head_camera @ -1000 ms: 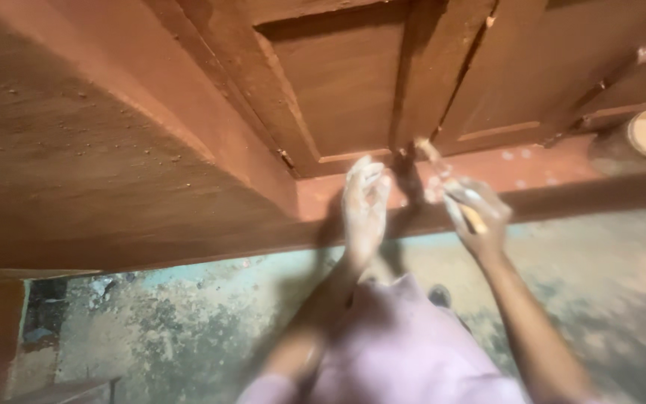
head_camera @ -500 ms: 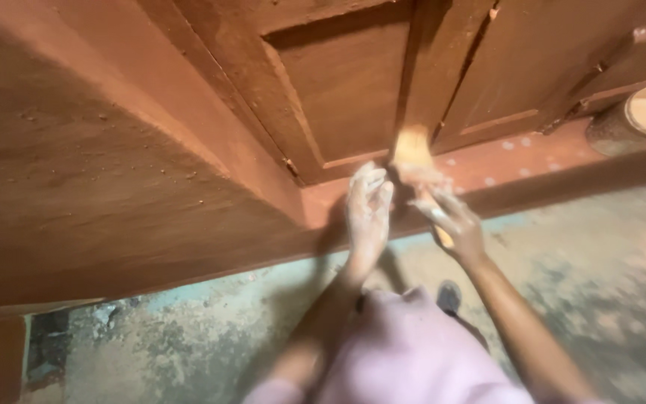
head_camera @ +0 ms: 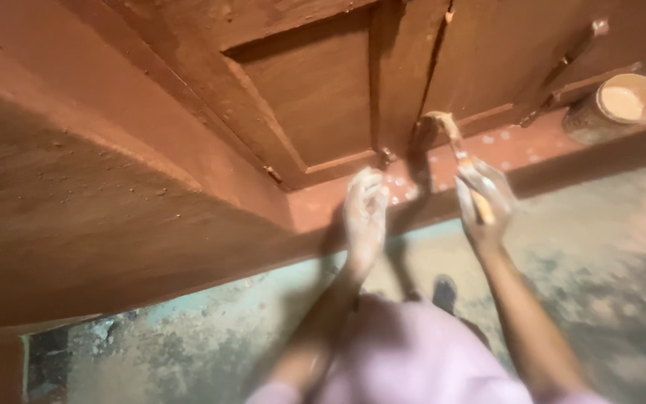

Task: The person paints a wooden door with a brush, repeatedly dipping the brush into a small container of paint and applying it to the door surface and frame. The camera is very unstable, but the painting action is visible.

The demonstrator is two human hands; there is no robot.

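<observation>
Since a second ago, right hand (head_camera: 481, 200) has lifted its paintbrush (head_camera: 454, 150), grip closed on the handle, bristles now meeting the door (head_camera: 315, 97). Beside it, left hand (head_camera: 364, 217) rests flat, fingers open, on the ledge (head_camera: 315, 213).

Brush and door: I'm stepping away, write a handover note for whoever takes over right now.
Right hand grips the brush, bristles on the lower rail of the wooden door. Left hand rests flat on the reddish sill below. Open tin of pale paste stands on the sill at far right. Door and sill look coated red-brown; pale spots on the sill remain uncovered.
</observation>
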